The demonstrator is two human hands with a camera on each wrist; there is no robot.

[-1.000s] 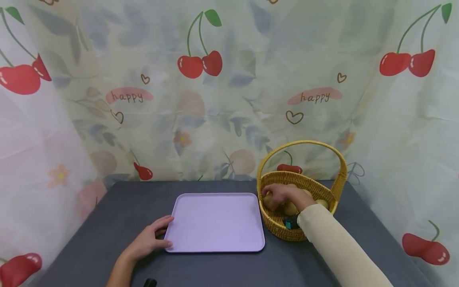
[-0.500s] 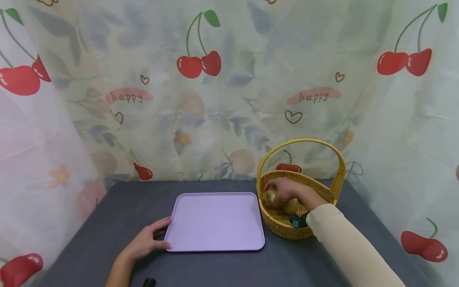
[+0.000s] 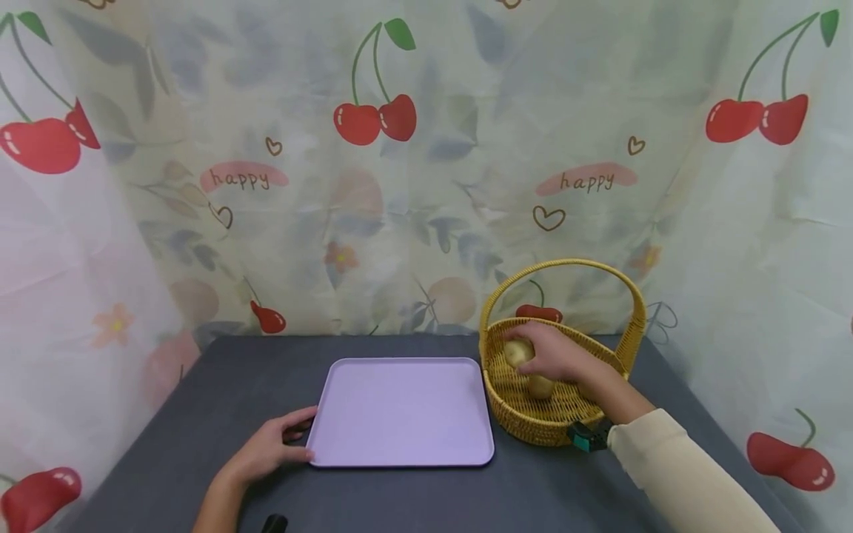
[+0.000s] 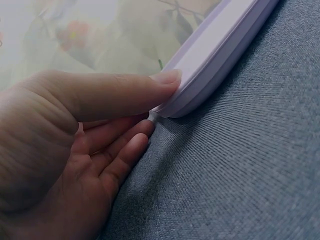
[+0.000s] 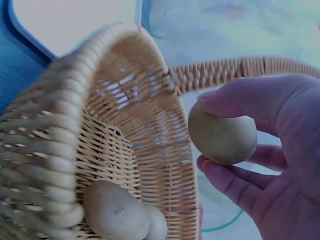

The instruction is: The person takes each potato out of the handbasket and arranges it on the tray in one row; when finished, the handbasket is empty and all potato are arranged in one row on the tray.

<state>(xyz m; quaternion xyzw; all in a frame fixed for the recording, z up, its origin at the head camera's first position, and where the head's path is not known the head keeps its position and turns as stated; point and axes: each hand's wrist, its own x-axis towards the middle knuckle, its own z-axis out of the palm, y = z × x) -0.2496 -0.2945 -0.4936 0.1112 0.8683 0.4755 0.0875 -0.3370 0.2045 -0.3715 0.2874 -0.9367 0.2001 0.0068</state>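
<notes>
Over basket [image 3: 529,431], right hand [image 3: 554,354] pinched potato [image 5: 222,136]; left hand [image 3: 265,446], spread, touched tray [image 3: 403,414] at left edge; right wrist view: second potato [image 5: 116,210] partly hid third potato [image 5: 158,223]

3 potatoes [image 5: 222,137] — 1 basket [image 3: 526,428], 1 tray [image 3: 403,414] — 2 hands [image 3: 266,446].
</notes>
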